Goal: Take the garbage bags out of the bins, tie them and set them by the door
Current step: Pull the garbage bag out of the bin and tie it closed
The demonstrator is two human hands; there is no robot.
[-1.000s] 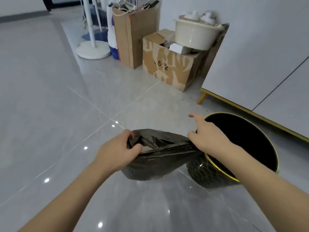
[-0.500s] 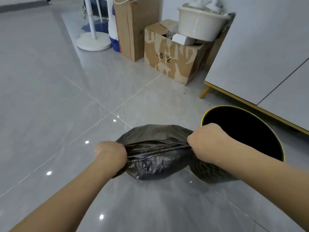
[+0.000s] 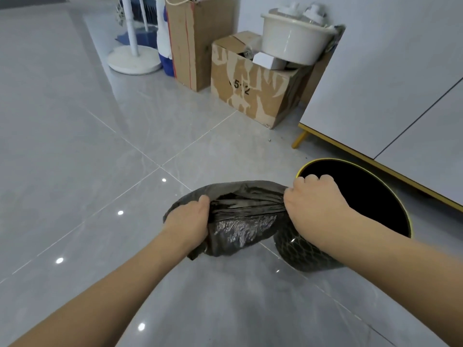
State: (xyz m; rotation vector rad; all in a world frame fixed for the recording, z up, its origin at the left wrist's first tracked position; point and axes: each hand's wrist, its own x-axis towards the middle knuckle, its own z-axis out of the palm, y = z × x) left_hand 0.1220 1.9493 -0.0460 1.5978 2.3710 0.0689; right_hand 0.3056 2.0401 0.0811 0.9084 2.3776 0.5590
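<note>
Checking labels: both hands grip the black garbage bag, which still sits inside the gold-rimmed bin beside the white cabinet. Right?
Not quite. The head view shows the black garbage bag already out of the gold-rimmed bin, held over the floor just left of it. The rest holds: the left hand and right hand each grip an end of the bag, and the bin stands beside the white cabinet.

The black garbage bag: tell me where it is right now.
In the head view, the black garbage bag is low centre, held over the floor between the left hand and right hand, just left of the bin.
</note>
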